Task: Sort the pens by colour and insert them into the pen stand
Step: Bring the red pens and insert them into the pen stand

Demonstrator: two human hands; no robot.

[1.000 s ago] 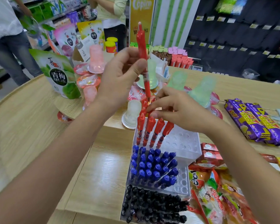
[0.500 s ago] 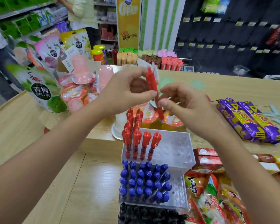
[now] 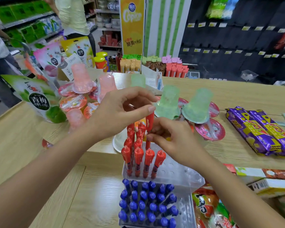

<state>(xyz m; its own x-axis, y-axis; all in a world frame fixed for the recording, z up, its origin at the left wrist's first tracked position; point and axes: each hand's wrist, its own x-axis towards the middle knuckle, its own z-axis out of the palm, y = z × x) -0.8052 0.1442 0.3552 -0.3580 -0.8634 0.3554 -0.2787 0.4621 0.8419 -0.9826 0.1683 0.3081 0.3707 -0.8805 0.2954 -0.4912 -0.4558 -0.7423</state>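
- Head-cam view looking down at a wooden shop counter (image 3: pixel 23 145). Two bare forearms reach in toward a clear tiered pen stand (image 3: pixel 179 171) at centre.
- A red pen (image 3: pixel 149 120) is held upright over the far end of the stand's top tier. Its lower end is hidden behind the standing red pens (image 3: pixel 138 158) already slotted there.
- R hand (image 3: pixel 169 139): thumb & fingertips pinch the red pen low on its barrel; other fingers curled in.
- L hand (image 3: pixel 118 112): fingers loosely curved, thumb & forefinger apart w/ nothing btwn them. Thumb tip sits right at the pen's top end; can't tell if it touches.
- Top tier: red pens fill the left columns, w/ bare holes to the right. Next tier down, nearer the camera: blue pens (image 3: pixel 146 199), packed tight.
- Step in hand (my read): seating one more red pen in a back hole of the red tier. Sorting looks well along, w/ red & blue grouped apart.
- Next move prob. calls for keeping the pen vertical and finding the hole by feel, since neighbours block the view. Then press down from the top & let go w/o knocking adjacent pens.
- Around: green jelly cups (image 3: pixel 167 102) just behind the hands, pink jelly cups (image 3: pixel 80 78) to the left, purple snack packs (image 3: pixel 257 130) at right, snack bags (image 3: pixel 209 209) beside the stand.
- Bkgd: a person in a pale top (image 3: pixel 72 17) by the shelves.
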